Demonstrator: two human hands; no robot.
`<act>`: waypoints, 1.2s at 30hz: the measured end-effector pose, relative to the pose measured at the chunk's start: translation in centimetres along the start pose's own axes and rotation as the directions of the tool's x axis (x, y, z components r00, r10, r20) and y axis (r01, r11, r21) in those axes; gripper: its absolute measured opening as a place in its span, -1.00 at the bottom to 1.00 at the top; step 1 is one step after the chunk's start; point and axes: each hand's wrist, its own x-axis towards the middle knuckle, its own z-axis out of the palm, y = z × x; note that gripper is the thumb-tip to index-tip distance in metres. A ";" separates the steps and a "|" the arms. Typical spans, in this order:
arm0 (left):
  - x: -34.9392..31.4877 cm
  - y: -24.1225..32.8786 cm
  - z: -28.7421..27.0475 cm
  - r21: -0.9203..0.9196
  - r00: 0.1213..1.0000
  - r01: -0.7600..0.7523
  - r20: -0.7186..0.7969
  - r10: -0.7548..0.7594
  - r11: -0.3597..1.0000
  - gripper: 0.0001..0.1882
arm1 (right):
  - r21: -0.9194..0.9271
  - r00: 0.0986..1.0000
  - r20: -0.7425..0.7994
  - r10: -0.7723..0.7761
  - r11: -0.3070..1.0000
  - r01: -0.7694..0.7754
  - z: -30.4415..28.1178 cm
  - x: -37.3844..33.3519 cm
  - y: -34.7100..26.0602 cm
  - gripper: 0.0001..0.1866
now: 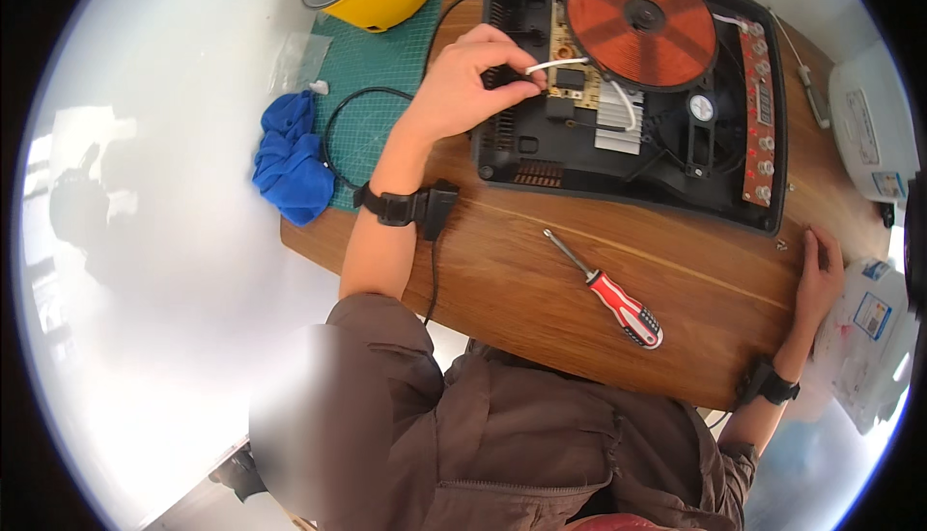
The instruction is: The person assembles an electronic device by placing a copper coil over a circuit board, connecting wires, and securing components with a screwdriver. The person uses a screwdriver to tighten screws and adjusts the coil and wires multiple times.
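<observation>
The white wire is lying right at the left hand, its loose-looking end sitting at the fingertips and its length running rightward to the edge of the copper coil. That hand is pinching the end between thumb and fingers; the exact contact is partly hidden. Good handling here is probably calling for a light, firm grip and for guiding the wire gently, without tugging at its far end. Just under the fingertips the circuit board is showing small parts, so the fingers should be keeping off them. To the lower right of the left hand, metal fins are standing inside the black base; steadying that base with the other hand would likely be helping. The right hand, though, is resting well apart at the bench edge, fingers loosely spread and holding nothing visible. Small screws are lying just beside its fingertips, where a careless sweep could be scattering them. Between the hands, a red-handled screwdriver is pointing its tip toward the left hand, clear of the wire.
</observation>
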 end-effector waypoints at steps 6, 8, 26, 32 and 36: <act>-0.3 -0.3 0.2 -0.024 0.999 0.047 -0.004 -0.047 0.999 -0.82 | 0.046 0.997 -0.068 -0.028 0.998 0.031 -0.7 0.4 1.0 -0.83; -0.1 -0.1 0.1 -0.032 0.997 0.071 0.003 -0.071 0.997 -0.81 | 0.058 0.995 -0.086 -0.060 0.996 0.065 -0.9 0.7 2.2 -0.83; 0.5 0.5 0.1 0.051 0.999 0.038 0.011 -0.039 0.998 -0.70 | 0.605 0.958 0.207 -0.197 0.795 0.033 6.2 1.8 -20.3 -0.90; 0.7 1.9 -0.9 0.121 0.996 -0.017 0.087 0.007 0.993 -0.56 | 0.674 0.899 0.336 -0.280 0.738 -0.022 8.5 1.0 -22.7 -0.90; 0.3 3.1 -1.9 0.258 0.997 -0.035 0.070 0.018 0.966 -0.49 | 0.708 0.861 0.403 -0.311 0.702 -0.078 10.1 0.5 -22.6 -0.90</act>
